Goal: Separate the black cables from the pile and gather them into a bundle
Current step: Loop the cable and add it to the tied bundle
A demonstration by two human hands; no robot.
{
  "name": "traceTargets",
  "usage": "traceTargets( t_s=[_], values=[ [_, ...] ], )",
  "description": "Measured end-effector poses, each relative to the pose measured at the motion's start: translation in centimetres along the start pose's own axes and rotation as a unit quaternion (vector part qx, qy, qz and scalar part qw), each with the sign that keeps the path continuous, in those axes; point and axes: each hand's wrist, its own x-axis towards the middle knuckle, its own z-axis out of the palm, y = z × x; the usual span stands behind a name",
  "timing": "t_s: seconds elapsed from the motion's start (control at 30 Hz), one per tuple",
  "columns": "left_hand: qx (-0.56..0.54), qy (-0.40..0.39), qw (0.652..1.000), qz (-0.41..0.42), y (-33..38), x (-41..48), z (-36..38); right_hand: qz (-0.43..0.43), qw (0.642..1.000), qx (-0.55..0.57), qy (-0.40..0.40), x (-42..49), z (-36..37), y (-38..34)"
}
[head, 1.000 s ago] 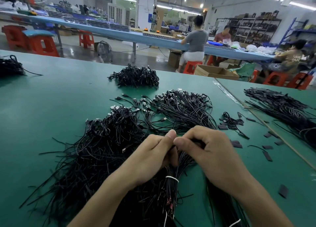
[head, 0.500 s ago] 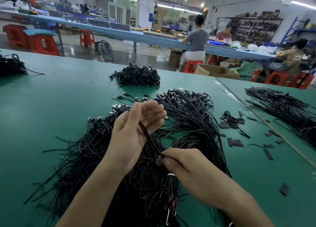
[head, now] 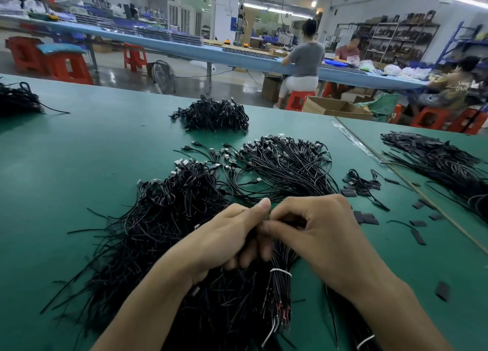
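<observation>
Head view: your left hand (head: 224, 234) and right hand (head: 317, 232), fingers curled, pinch top of tied black cable bundle (head: 280, 284) beside pile (head: 163, 218) on green table (head: 79, 152) (cardboard box (head: 332, 107) behind, contents hidden).

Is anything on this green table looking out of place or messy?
Yes: small flat black pieces lie scattered on the table to the right of the right hand, apart from any pile. A few loose cables lie apart too.
</observation>
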Motion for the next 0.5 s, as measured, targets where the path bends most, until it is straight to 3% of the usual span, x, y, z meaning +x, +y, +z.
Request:
traceTargets(
  t_s=[0.1, 0.2, 0.37, 0.5],
  values=[
    [-0.007, -0.055, 0.998, -0.016, 0.0, -0.3, -1.2, -0.023, 0.999, 0.02, 0.021, 0.4, 0.5, 0.5],
    [-0.121, -0.105, 0.987, 0.032, -0.1, -0.7, -2.5, 0.035, 0.986, 0.159, -0.021, 0.2, 1.5, 2.4],
    [-0.216, -0.017, 0.976, 0.034, -0.3, -0.3, -2.6, 0.183, 0.953, 0.18, -0.162, -1.0, 4.2, 7.3],
    [-0.195, -0.006, 0.981, 0.003, -0.7, 0.2, -1.9, 0.251, 0.946, 0.204, -0.028, -0.8, 5.2, 9.5]
  ],
)
